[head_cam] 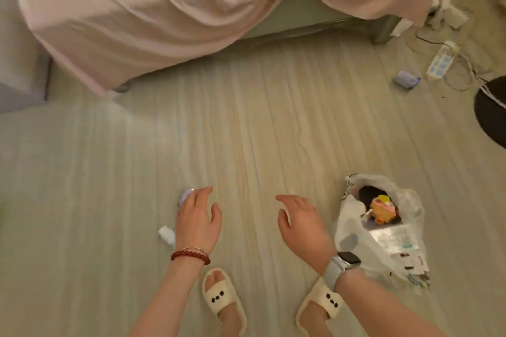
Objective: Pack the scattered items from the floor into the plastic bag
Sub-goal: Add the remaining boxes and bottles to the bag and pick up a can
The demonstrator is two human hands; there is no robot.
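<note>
A white plastic bag [349, 224] lies open on the floor at the lower right, holding an orange and yellow toy [382, 208] and something dark. My right hand [301, 224] hovers open just left of the bag, empty. My left hand [198, 220] is open too, fingers spread, above a small pale purple item [185, 195] that it partly hides. A small white bottle [166, 235] lies on the floor just left of my left wrist. Farther off, a purple packet [406, 79] rests near the power strip.
A bed with a pink sheet [153, 13] fills the top. A white power strip [440, 61] and tangled cables lie at the upper right, with a black round base [490, 112] at the right edge. My slippered feet [223, 301] stand at the bottom.
</note>
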